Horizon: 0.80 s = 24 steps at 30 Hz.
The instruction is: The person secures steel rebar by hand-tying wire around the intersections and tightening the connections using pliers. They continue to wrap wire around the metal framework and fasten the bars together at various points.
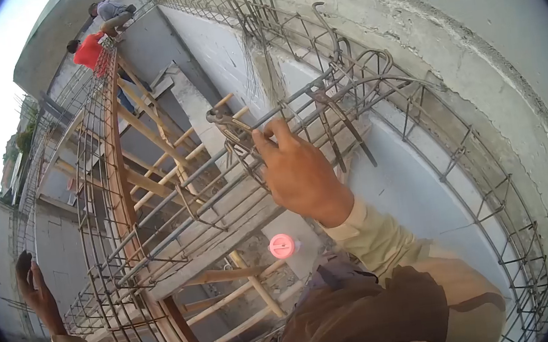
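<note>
My right hand (pixel 303 176) is closed in front of me, its fingers curled at the handle end of metal pincers (pixel 231 125). The jaws point up and left, over the bars of a rebar cage (pixel 207 209). A second pair of pincers (pixel 336 120) hangs on the bars just beyond my right hand, handles downward. At the far left my left hand (pixel 38 292) is raised beside the vertical cage bars, fingers stretched out and nothing visible in it. The inner side of the right fingers is hidden.
Two people, one in a red shirt (pixel 90 51), work at the far end by a long wooden beam (pixel 114 142). Wooden poles (pixel 148 134) cross the drop below. A pink-lidded container (pixel 282 245) is lower down. A curved rebar cage (pixel 449 164) follows the concrete wall (pixel 485 66).
</note>
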### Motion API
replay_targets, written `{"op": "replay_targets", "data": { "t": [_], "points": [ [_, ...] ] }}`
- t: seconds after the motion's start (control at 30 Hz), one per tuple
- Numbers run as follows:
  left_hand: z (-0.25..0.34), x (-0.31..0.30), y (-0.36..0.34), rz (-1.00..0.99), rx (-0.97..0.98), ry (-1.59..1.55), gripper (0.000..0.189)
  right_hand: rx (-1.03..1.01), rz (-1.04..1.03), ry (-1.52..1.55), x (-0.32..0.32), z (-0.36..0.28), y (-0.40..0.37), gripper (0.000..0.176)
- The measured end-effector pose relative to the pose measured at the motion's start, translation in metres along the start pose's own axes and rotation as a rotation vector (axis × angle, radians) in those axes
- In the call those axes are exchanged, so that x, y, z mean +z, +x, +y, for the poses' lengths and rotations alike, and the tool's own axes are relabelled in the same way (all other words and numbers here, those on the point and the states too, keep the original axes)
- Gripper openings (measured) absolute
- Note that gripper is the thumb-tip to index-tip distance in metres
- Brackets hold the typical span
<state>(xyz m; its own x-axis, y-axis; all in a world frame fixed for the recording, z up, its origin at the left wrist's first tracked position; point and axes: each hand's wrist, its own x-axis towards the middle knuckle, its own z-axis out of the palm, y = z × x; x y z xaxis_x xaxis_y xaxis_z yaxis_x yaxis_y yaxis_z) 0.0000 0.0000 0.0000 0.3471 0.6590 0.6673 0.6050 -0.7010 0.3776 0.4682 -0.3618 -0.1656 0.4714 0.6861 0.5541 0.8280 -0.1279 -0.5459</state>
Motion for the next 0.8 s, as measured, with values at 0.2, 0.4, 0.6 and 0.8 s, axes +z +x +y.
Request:
{"op": "replay_targets", "data": {
  "t": [0.2,0.4,0.6,0.8],
  "points": [
    [0.232,0.115,0.014,-0.310,0.543,0.087,0.036,0.018,-0.318,-0.210,-0.016,0.026,0.008,0.058],
    [0.349,0.237,0.034,-0.487,0.800,-0.225,0.031,-0.001,-0.438,0.023,-0.045,0.048,0.021,0.068],
    [0.386,0.394,0.087,-0.674,0.642,-0.491,0.019,0.026,-0.371,0.006,-0.066,0.051,0.012,0.083],
    [0.411,0.573,0.153,-0.746,0.394,-0.489,0.021,0.029,-0.041,0.277,-0.087,0.065,-0.016,0.059]
  ]
}}
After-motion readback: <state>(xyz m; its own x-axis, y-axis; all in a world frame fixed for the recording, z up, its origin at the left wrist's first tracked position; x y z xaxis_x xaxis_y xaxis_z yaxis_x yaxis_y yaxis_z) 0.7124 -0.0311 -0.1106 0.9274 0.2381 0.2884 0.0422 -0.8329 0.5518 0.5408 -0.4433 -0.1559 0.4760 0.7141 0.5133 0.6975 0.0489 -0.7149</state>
